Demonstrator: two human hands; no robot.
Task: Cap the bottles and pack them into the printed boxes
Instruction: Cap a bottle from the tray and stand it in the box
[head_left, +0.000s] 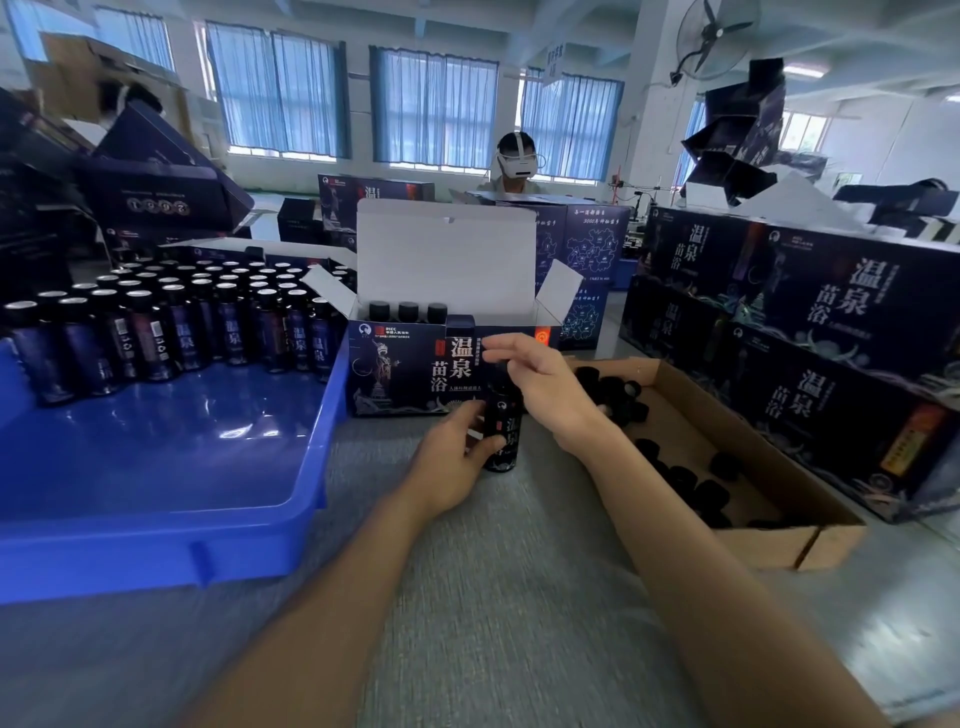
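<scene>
Bottle (505, 434) with a dark label stands upright on the grey surface (519, 582), just before the open printed box (410, 374). Left hand (457, 457) fingers grip its body; right hand (540, 382) fingers pinch its top. Three capped bottles (408, 312) sit inside the box. A blue tray (156, 467) of bottles lies left, a cardboard tray (810, 543) of black caps (696, 486) right.

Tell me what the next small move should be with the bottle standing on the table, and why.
Probably finish twisting the cap tight. The left hand grips the bottle upright on the table; the right hand pinches its top, hiding the cap. The open printed box behind has room beside three capped bottles.
</scene>
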